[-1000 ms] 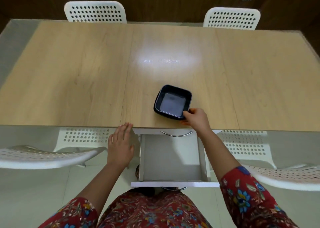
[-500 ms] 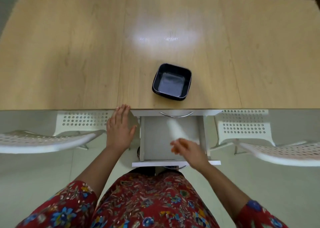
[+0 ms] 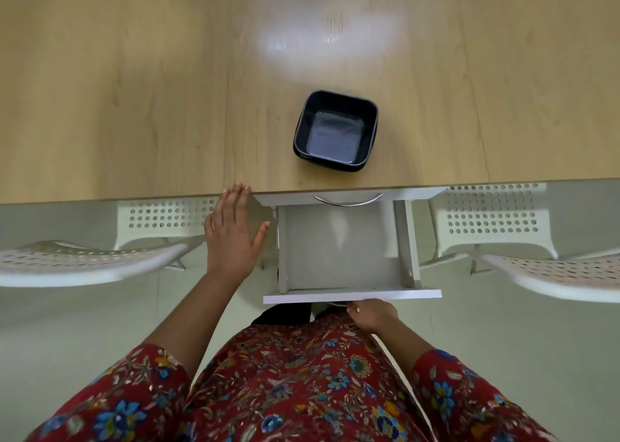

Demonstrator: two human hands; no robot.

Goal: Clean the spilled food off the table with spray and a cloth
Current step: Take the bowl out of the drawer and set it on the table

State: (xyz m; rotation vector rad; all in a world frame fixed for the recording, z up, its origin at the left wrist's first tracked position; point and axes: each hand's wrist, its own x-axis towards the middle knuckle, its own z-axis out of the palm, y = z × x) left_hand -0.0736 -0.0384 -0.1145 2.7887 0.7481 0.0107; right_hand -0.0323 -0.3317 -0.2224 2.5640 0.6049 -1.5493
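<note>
Table edge touches flat left hand; right hand perhaps grips drawer.

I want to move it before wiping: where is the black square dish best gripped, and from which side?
Pinch the near rim of the black dish, thumb inside, fingers outside, coming from the front edge of the table. It stands upright and looks empty, its walls are low, and that rim lies nearest the edge.
</note>
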